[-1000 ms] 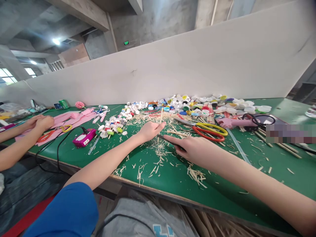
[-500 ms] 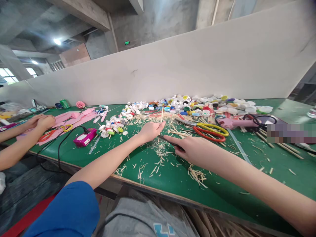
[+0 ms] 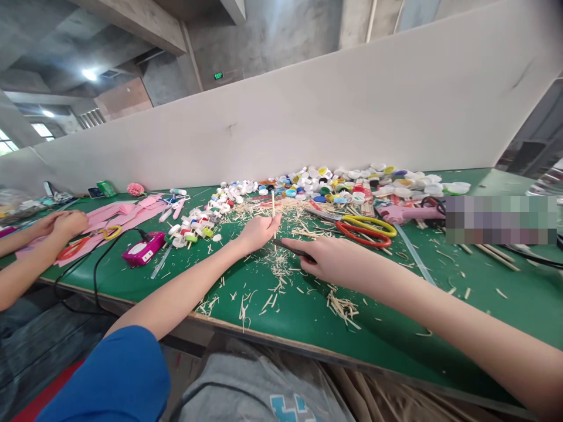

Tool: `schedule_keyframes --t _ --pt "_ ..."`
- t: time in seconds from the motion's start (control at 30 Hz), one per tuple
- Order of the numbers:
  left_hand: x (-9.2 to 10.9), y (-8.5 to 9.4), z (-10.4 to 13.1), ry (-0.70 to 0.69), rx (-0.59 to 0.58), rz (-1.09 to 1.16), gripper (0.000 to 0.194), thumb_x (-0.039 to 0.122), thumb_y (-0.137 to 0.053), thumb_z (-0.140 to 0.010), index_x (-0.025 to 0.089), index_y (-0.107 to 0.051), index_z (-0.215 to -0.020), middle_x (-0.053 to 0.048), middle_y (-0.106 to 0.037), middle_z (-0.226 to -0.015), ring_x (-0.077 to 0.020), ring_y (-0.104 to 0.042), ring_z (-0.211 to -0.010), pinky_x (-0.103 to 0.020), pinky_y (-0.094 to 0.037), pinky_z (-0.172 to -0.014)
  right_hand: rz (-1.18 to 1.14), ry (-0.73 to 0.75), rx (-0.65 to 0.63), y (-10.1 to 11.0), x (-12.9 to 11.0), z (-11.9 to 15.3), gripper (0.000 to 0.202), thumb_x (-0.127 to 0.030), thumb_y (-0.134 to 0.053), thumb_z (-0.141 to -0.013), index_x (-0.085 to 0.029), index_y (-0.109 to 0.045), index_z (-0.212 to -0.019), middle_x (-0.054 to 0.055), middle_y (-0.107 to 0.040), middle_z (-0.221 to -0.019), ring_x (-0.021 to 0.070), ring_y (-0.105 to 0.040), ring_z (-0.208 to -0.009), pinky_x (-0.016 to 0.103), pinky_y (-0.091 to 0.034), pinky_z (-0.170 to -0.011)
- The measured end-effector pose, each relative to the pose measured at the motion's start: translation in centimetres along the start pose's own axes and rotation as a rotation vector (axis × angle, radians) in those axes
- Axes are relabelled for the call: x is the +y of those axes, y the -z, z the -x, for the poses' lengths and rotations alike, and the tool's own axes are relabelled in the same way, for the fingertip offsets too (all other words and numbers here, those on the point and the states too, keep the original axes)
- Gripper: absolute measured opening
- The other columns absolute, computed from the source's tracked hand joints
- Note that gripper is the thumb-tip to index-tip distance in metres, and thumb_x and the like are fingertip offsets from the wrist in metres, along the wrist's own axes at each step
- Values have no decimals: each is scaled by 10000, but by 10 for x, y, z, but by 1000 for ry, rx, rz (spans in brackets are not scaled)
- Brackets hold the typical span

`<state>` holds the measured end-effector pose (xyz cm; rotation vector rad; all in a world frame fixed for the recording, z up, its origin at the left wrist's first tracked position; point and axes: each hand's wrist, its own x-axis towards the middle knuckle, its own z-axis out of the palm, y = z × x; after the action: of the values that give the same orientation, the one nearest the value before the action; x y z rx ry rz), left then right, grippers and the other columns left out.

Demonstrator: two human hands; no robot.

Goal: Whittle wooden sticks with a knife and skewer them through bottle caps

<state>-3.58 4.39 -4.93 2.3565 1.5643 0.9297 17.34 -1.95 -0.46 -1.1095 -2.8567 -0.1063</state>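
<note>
My left hand [image 3: 259,232] is closed round a thin wooden stick [image 3: 273,202], which stands nearly upright with its top above my fist and its lower end below it. In my right hand [image 3: 328,258] is a dark knife [image 3: 294,248], the forefinger stretched along it. The knife's tip meets the stick just under my left hand. Pale wood shavings [image 3: 281,266] lie scattered below both hands. Scissors with a yellow and a red-orange handle [image 3: 365,227] rest just beyond my right hand.
Loose bottle caps [image 3: 325,186] are heaped along the white partition [image 3: 308,129]. Caps on short sticks [image 3: 193,225] and a magenta power socket [image 3: 143,249] lie to the left. A pink glue gun [image 3: 407,212] is at right. Another person's hands [image 3: 65,225] work over pink sheets [image 3: 118,217].
The whole view has shifted slightly, so the table's things appear further left. Both hands keep their holds on the stick and the knife, in nearly the same pose.
</note>
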Motion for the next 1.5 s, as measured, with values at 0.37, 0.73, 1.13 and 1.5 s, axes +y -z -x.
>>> schedule_keyframes --t 0.37,0.73,1.13,1.5 --pt "3 2 0 -32 -52 62 583 565 -236 -931 187 -278 -489 41 -277 -410 -77 -282 -393 -275 -229 -483 -109 -3 -76 0 -1 5 523 -255 -400 -882 -285 -434 -1403 69 -664 -785 149 -571 -594 253 -342 -491" --pt "5 6 1 -11 -103 52 598 581 -149 -931 195 -363 -527 22 -348 -448 -96 -345 -420 -276 -268 -490 -386 -16 -130 3 30 14 508 -341 -393 -903 -378 -396 -1410 -20 -677 -753 80 -472 -410 222 -368 -420" --pt "7 11 2 35 -121 67 574 520 -148 -942 192 -437 -570 6 -451 -491 -123 -453 -500 -277 -361 -594 22 90 93 -16 24 0 557 -251 -391 -881 -345 -370 -1430 -1 -599 -650 91 -432 -451 228 -255 -444" --pt "4 11 4 52 -94 51 612 552 -136 -935 189 -441 -547 -8 -485 -503 -125 -461 -495 -269 -374 -577 -6 134 62 -8 25 -7 542 -247 -388 -885 -360 -396 -1415 -25 -556 -598 80 -327 -393 249 -226 -440"
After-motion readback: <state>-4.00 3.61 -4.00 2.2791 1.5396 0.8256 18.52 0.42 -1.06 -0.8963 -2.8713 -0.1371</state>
